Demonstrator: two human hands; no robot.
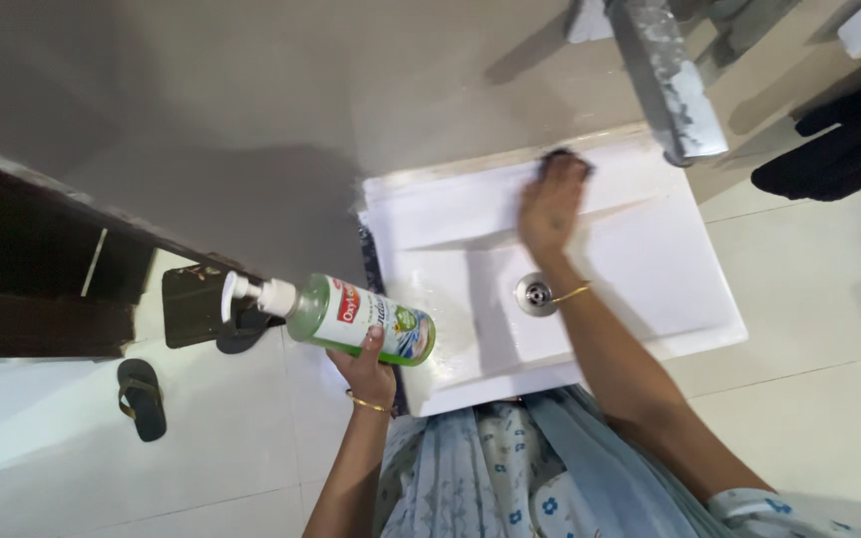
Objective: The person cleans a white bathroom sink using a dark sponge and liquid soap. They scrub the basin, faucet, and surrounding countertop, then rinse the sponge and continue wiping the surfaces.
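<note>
1. Two hands were busy at a white washbasin [710, 329] fixed against a grey wall [251, 110], seen from straight above.
2. The left hand [366, 369] held a green pump bottle [351, 317] of liquid soap. Its fingers [373, 344] were clamped around the lower end of the bottle, thumb up over the label.
3. That bottle lay nearly on its side, white pump head pointing away from the basin, its base just over the basin's left edge.
4. The right hand [550, 209] reached across to the back ledge of the basin and pressed down on a dark scrubbing pad [562, 159]. The fingers lay together and flat over the pad, so only its far edge showed.
5. A round metal drain [536, 294] sat in the middle of the bowl, just beside the right wrist, which wore a thin gold bangle [572, 293]. The left wrist wore one too.
6. A metal tap [672, 80], its surface blotched white, stuck out over the back right corner of the basin.
7. On the pale tiled floor [151, 468] to the left lay a dark sandal [142, 399], well apart from the basin, near a dark wooden door frame [22, 289].
</note>
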